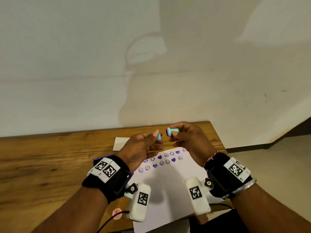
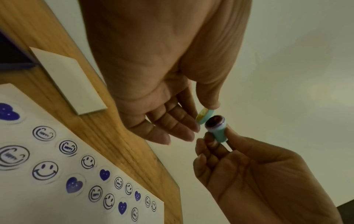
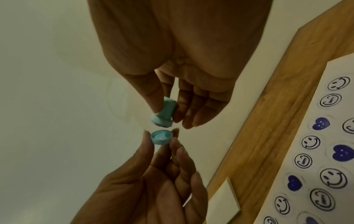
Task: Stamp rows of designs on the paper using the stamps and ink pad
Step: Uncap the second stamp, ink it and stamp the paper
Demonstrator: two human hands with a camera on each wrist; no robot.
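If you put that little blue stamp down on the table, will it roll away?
Probably, if laid sideways: the teal stamp in the right hand has a round body and a round inked end. Stood on its wider flat end it would likely stay put. It looks light, since a fingertip pinch holds it, as the left hand does its cap.

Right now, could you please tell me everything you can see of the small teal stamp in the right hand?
The teal stamp looks like smooth plastic: a short round handle widening to a disc-shaped base with a dark, purple-inked face. Its cap is off, pinched in the left hand just beside it, not touching. The right hand pinches the handle between thumb and fingertips, holding it roughly sideways in the air, face toward the cap.
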